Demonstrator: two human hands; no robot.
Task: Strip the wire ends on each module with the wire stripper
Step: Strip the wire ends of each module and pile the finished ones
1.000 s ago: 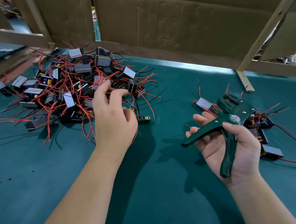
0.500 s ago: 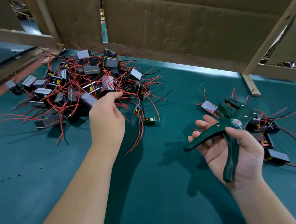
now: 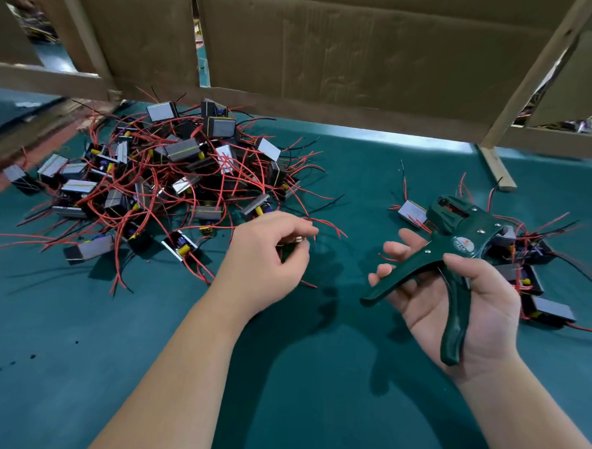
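Observation:
A big heap of small black modules (image 3: 174,170) with red and black wires lies at the left on the green mat. My left hand (image 3: 268,260) has its fingers curled round one small module (image 3: 288,249), mostly hidden under the fingers, with its red wires (image 3: 325,224) trailing to the right. My right hand (image 3: 462,301) holds the dark green wire stripper (image 3: 457,253), thumb over one handle, fingers under the other; its handles are spread and its jaws point up and left, apart from the module.
A smaller group of modules (image 3: 532,271) lies to the right, behind the stripper. A cardboard wall (image 3: 331,47) with wooden struts (image 3: 496,166) closes the back of the green mat (image 3: 314,379). A wooden ledge runs along the far left.
My left hand has drawn back from the heap toward the right, bringing a module with trailing red wires. My right hand and the stripper have barely shifted.

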